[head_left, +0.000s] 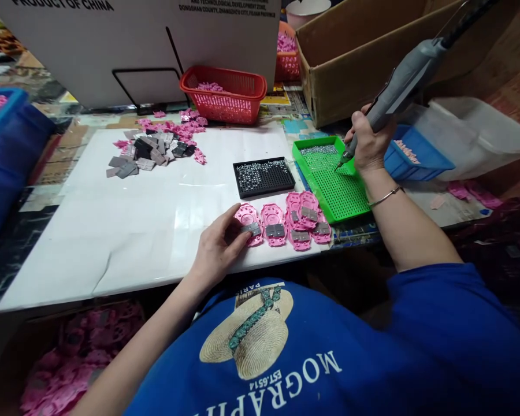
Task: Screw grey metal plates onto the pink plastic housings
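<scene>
My right hand is wrapped around a grey electric screwdriver, its tip pointing down over a green perforated tray with small screws at its far end. My left hand grips the left edge of a pink plastic casing with thumb and fingers; a grey plate lies in the casing. Beside it is a second pink casing with a dark grey plate. Farther right several more pink casings overlap in a pile. Behind them sits a black perforated tray holding many small screws.
Loose grey and black plates lie heaped by small pink parts. A red basket stands behind. A cardboard box and a blue bin are on the right, another blue bin at left. Pink casings fill a container below.
</scene>
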The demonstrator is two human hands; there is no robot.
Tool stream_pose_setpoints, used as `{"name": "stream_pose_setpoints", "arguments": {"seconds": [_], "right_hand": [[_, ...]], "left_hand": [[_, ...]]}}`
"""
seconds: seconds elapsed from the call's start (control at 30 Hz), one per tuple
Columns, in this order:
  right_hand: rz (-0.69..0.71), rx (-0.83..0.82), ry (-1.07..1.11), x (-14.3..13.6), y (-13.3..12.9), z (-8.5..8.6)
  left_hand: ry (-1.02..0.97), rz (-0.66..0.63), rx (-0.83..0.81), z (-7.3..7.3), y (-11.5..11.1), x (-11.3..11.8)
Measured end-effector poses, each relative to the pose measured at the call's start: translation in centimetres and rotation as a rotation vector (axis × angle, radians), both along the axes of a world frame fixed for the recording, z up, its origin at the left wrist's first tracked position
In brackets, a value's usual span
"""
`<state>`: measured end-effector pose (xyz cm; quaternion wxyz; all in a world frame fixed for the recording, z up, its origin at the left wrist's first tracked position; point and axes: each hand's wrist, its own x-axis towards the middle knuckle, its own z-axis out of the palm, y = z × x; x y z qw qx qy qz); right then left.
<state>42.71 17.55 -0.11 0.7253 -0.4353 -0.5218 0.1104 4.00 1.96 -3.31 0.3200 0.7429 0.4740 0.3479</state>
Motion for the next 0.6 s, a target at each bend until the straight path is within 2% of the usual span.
{"name": "stream_pose_setpoints", "arguments": {"seconds": [0.17,0.4,0.6], "right_hand": [[-0.088,0.009,0.029,0.1,0.2,-0.1],[-0.021,0.017,-0.038,0.0,-0.7,0.0],[-0.045,0.041,-0.064,0.3,-0.1,-0.4]], "left_hand": [[-0.027,-0.008,0.002,-0.1,0.0,0.0],[-0.026,-0.002,0.005,-0.2,0.0,0.1],[-0.030,-0.002,0.003,-0.1,0.0,0.1]]}}
